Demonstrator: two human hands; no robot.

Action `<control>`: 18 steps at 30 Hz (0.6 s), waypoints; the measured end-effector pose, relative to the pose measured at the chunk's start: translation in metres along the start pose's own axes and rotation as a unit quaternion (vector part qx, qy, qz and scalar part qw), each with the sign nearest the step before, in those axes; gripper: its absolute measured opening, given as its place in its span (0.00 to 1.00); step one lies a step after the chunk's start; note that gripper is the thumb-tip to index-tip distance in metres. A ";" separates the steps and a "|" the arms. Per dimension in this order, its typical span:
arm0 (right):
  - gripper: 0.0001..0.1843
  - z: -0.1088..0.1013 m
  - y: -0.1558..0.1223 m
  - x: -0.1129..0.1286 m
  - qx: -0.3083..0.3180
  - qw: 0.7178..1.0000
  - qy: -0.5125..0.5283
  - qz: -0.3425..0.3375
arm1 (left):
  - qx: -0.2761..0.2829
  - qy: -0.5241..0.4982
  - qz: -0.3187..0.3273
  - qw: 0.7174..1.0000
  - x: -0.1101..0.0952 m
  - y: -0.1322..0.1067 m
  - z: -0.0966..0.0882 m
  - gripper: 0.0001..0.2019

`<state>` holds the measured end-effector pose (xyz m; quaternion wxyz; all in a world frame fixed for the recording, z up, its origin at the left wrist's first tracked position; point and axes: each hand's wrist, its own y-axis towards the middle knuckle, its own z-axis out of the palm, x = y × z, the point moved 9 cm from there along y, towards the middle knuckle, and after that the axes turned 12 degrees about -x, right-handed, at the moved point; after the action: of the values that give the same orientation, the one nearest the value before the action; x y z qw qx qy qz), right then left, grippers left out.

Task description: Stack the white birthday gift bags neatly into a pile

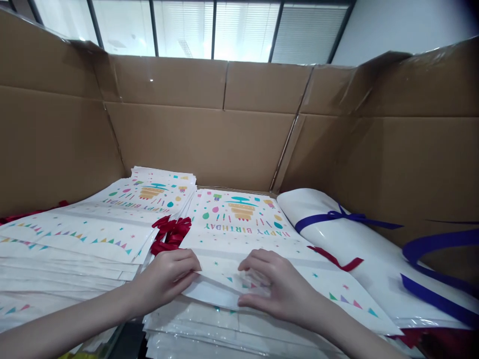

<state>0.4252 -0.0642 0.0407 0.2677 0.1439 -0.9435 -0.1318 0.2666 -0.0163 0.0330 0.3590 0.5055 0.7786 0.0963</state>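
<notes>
A stack of white sheets printed HAPPY BIRTHDAY (254,244) lies in front of me; the print faces upside down, with a cake, balloons and bunting. My left hand (170,276) pinches the near edge of the top sheet between thumb and fingers, lifting it slightly. Over the same edge, further right, my right hand (271,284) is held with its fingers curved and the thumb apart. Whether its fingertips touch the sheet, I cannot tell. Beside my left hand a red ribbon bunch (172,233) sits between two stacks.
A second printed stack (93,224) lies to the left. On the right is a rolled white bundle (314,204) tied with blue ribbon (337,216). A red ribbon strip (337,260) lies near it. Tall cardboard walls (194,134) enclose everything at the back and sides.
</notes>
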 end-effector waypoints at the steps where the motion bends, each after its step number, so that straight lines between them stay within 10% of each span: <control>1: 0.22 0.004 0.000 0.005 0.002 1.000 -0.008 -0.019 | -0.004 -0.001 0.003 1.000 -0.001 0.001 0.000 0.10; 5: 0.06 0.021 0.003 0.013 -0.001 0.997 -0.043 -0.068 | -0.013 -0.009 0.009 1.000 -0.002 0.004 0.001 0.10; 18: 0.12 0.016 0.018 -0.003 -0.021 1.000 0.002 0.019 | -0.029 0.231 0.271 0.934 -0.052 -0.014 0.006 0.10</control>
<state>0.4152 -0.0433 0.0319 0.2751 0.1209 -0.9426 -0.1459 0.2729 -0.0690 0.0457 0.1439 0.6501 0.6706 0.3271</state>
